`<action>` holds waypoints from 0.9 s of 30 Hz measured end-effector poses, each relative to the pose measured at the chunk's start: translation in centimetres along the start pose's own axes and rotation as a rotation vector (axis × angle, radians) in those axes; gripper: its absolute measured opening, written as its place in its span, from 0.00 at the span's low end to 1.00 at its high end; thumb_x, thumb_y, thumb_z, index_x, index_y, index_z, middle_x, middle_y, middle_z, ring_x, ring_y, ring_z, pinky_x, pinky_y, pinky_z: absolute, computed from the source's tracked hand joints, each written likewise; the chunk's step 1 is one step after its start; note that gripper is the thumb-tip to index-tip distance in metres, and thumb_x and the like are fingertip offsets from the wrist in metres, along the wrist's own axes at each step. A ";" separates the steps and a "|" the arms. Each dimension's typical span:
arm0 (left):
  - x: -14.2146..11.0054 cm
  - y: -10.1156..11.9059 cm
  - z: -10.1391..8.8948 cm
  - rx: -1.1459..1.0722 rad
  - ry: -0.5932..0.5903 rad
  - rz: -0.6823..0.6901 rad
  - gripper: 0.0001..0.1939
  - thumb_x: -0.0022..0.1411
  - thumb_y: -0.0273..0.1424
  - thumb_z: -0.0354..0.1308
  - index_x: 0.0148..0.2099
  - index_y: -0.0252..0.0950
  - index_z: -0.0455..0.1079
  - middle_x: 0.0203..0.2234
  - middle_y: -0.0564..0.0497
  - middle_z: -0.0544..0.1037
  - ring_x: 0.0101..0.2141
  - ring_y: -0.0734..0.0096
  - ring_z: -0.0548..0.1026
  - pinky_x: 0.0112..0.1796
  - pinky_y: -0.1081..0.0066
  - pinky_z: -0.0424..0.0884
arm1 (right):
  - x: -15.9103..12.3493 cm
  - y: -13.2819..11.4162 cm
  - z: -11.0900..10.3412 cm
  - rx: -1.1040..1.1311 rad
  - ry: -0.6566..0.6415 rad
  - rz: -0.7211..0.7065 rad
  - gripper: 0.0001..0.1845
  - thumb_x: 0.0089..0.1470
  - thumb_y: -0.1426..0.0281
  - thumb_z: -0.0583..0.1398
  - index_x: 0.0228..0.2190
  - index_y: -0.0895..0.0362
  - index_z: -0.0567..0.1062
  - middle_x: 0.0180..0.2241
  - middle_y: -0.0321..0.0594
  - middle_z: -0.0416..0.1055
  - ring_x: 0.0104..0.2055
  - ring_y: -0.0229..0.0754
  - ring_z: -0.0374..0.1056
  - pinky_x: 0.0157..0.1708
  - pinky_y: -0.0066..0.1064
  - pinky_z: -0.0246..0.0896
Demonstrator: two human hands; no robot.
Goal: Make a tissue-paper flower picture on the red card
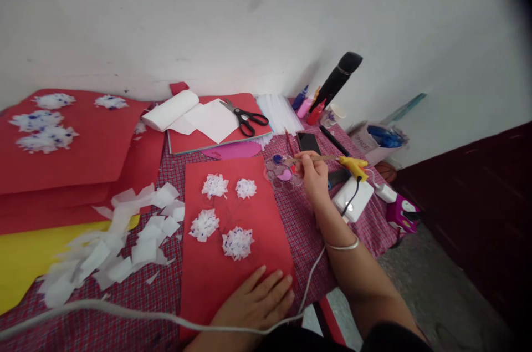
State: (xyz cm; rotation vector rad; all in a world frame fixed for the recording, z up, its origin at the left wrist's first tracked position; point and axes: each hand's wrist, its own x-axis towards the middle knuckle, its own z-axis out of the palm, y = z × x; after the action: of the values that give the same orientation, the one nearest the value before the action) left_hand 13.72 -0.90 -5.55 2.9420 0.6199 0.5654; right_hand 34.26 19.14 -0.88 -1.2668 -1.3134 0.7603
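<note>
My left hand (pixel 260 302) lies flat, fingers stretched out, on the lower part of a red sheet (pixel 257 205). Several crumpled white paper flowers (pixel 238 243) with small blue specks stand on this sheet, among faint drawn lines. In a closed grip, my right hand (pixel 313 177) holds a thin brown-handled paintbrush (pixel 326 158). Its tip reaches over a clear flower-shaped palette (pixel 272 174), near the blue paint (pixel 278 158). Pink paint (pixel 285 175) and a little red also sit in the palette.
Torn white paper pieces (pixel 145 244) and more red sheets (pixel 75 163) are at left. Black scissors (pixel 245 117) and a white roll (pixel 171 110) lie behind. Paint bottles (pixel 305 106), a yellow glue gun (pixel 353 168) and a white power strip (pixel 353 198) are at right. A white cord (pixel 137 314) crosses the foreground.
</note>
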 end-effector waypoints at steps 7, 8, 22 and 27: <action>-0.5 0.2 0.4 0.003 -0.059 -0.011 0.19 0.73 0.28 0.41 0.62 0.39 0.61 0.61 0.54 0.64 0.59 0.67 0.62 0.57 0.63 0.55 | -4.3 -2.4 2.7 0.148 -0.246 0.084 0.15 0.60 0.57 0.54 0.31 0.55 0.70 0.18 0.31 0.61 0.17 0.35 0.55 0.17 0.27 0.49; -0.6 0.2 0.4 0.001 -0.066 -0.009 0.19 0.73 0.28 0.41 0.63 0.39 0.60 0.62 0.54 0.64 0.59 0.67 0.62 0.58 0.62 0.55 | -4.6 -2.4 3.1 0.135 -0.282 0.079 0.15 0.60 0.57 0.54 0.31 0.55 0.70 0.18 0.31 0.61 0.17 0.34 0.55 0.17 0.27 0.49; -0.8 0.3 0.6 0.013 -0.080 -0.012 0.19 0.74 0.30 0.42 0.64 0.39 0.59 0.61 0.56 0.64 0.59 0.68 0.61 0.59 0.61 0.52 | -5.2 -1.6 4.2 0.085 -0.428 -0.027 0.16 0.63 0.61 0.52 0.32 0.58 0.72 0.19 0.32 0.62 0.18 0.33 0.56 0.19 0.27 0.50; -0.8 0.2 0.5 0.006 -0.112 0.003 0.20 0.73 0.29 0.43 0.65 0.38 0.57 0.63 0.54 0.62 0.59 0.66 0.61 0.58 0.60 0.53 | -5.1 -1.3 4.3 0.052 -0.441 -0.030 0.17 0.63 0.59 0.52 0.32 0.58 0.72 0.20 0.32 0.63 0.19 0.33 0.56 0.20 0.27 0.51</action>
State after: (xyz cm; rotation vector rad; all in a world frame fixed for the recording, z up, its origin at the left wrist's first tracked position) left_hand 13.27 -1.45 -6.25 2.9562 0.6058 0.3956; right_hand 28.93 15.08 -1.84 -1.0693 -1.6466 1.0870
